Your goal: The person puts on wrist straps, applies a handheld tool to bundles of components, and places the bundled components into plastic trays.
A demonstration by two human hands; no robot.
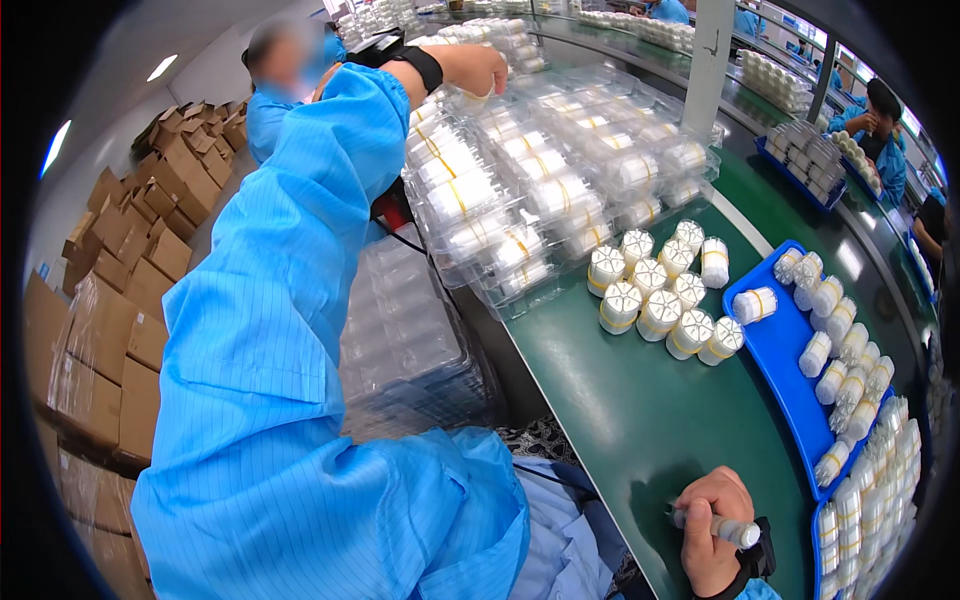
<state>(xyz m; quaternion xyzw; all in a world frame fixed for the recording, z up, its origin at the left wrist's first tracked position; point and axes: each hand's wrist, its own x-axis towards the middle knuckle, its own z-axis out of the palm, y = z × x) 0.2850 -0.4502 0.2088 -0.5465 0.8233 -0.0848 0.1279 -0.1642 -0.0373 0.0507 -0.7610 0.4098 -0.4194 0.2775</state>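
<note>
Your left hand (pixel 480 70) reaches far out, fingers curled on the clear trays (pixel 560 170); whether it grips, I cannot tell. Your right hand (pixel 712 530) closes around a white roll (pixel 735 532), parked low near the blue bin (pixel 785 370).

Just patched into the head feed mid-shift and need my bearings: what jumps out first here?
The left arm's bright blue sleeve fills the picture's left, its left hand reaching onto a stack of clear plastic trays packed with yellow-banded white bundles at top centre. Loose bundles stand on the green table, beside a blue tray holding more. At the lower edge, the right hand has its grip closed on a white cylindrical piece.
</note>
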